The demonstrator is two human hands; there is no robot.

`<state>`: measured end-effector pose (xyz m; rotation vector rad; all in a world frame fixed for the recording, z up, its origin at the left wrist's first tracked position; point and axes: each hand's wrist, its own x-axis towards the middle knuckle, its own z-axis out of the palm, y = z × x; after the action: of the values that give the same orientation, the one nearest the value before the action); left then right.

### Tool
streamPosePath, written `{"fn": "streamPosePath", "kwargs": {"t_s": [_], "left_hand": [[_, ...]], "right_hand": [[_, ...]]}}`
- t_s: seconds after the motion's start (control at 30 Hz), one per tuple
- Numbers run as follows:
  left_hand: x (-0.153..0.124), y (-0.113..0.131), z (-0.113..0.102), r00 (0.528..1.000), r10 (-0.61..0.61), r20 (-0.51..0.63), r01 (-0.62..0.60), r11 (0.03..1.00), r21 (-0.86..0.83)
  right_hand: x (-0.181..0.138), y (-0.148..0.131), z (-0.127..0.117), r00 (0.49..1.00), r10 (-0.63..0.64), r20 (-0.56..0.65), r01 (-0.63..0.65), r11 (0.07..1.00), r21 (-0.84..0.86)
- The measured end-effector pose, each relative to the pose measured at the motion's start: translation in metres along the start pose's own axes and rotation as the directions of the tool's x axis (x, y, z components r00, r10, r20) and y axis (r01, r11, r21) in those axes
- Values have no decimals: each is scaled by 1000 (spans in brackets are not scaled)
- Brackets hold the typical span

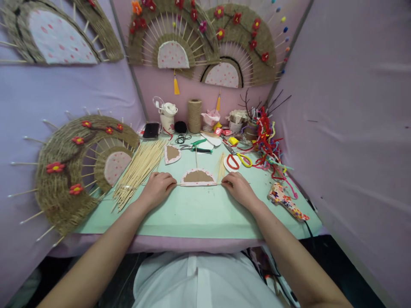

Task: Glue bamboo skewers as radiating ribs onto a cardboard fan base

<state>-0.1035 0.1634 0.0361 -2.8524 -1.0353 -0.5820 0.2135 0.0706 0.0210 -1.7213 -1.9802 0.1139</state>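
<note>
A brown half-round cardboard piece [198,177] with a pink edge lies on the green mat [199,214]. A thin bamboo stick runs along its straight bottom edge, and another stands up from its top. My left hand [158,188] is curled, fingertips pinching the stick's left end. My right hand [238,188] is curled too, pinching the stick's right end. A bundle of bamboo sticks [139,171] lies just left of my left hand.
A finished twine fan [73,167] with red flowers leans at the left. A second half-round piece [172,153], green pliers [196,146], scissors [238,160], pipe cleaners [269,149], a twine spool [194,115], a patterned glue gun [287,201] and several cups sit beyond.
</note>
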Motion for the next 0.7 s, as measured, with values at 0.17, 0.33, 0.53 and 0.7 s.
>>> {"fn": "streamPosePath", "kwargs": {"t_s": [0.17,0.33,0.53,0.7], "left_hand": [[1,2,-1,1000,-14,8,14,1000,-18],[0,-2,2,999,-3,35,4,1000,-17],[-3,-7,7,999,7,48,-6,1000,-30],[-3,-8,8,997,-9,79,14,998,-63]], "right_hand": [[7,3,-8,1000,17,-1,-17,1000,0],[11,2,-12,998,-20,63,20,1000,3],[6,-1,-9,995,-57,86,59,998,-16],[4,1,-5,985,-139,104,144,989,-40]]}}
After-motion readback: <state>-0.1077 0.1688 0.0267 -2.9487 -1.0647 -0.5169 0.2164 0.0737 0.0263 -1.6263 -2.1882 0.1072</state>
